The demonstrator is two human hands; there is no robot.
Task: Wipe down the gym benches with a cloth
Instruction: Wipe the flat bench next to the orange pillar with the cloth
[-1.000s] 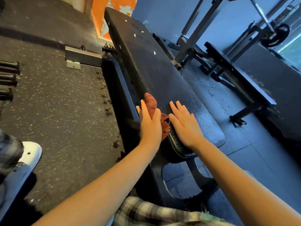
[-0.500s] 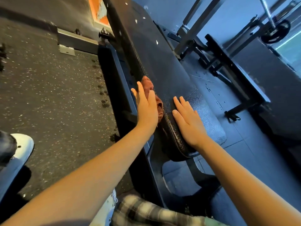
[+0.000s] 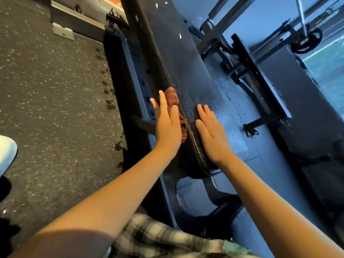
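Note:
A long black padded bench [image 3: 188, 71] runs from the top centre down to its rounded near end. A reddish-brown cloth [image 3: 172, 96] lies against the bench's left side edge. My left hand [image 3: 167, 123] presses the cloth flat against that edge, fingers straight, and hides most of it. On the top of the pad, just right of the cloth, my right hand [image 3: 212, 133] rests flat with fingers straight.
The bench's dark metal frame [image 3: 130, 75] runs along the left of the pad, over speckled rubber flooring [image 3: 55, 90]. A second bench [image 3: 260, 84] and a rack with a weight plate [image 3: 306, 40] stand to the right. A white shoe [image 3: 6, 151] shows at far left.
My left hand has slid the cloth further along the bench's left edge, away from me. The right hand has stayed flat on the pad.

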